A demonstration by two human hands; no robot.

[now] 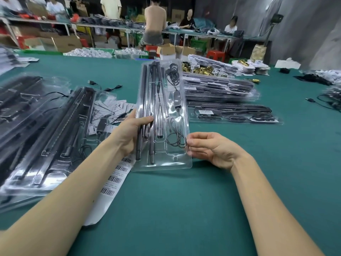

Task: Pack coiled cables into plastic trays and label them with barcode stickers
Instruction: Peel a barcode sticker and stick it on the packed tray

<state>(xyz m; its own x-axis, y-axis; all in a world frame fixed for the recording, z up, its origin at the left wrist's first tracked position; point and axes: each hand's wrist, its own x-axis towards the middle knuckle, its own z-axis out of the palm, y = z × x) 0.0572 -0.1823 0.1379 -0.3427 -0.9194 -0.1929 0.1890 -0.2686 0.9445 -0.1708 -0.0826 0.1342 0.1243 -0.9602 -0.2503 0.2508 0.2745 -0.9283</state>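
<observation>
A clear plastic tray [181, 161] is held tilted above the green table, its far end raised. It holds long black rods and a coiled black cable [175, 133] with an inline controller. My left hand [132, 132] grips the tray's left edge, thumb across the top. My right hand [208, 146] pinches the tray's right edge with its fingertips. A white strip of barcode stickers [114, 180] lies on the table under my left forearm.
Filled trays [46, 130] are piled at the left. Labelled trays [219, 87] are stacked at the right, with one tray [234, 113] in front of them. Loose cables [105, 86] and brass parts [201, 69] lie farther back. People work at benches behind.
</observation>
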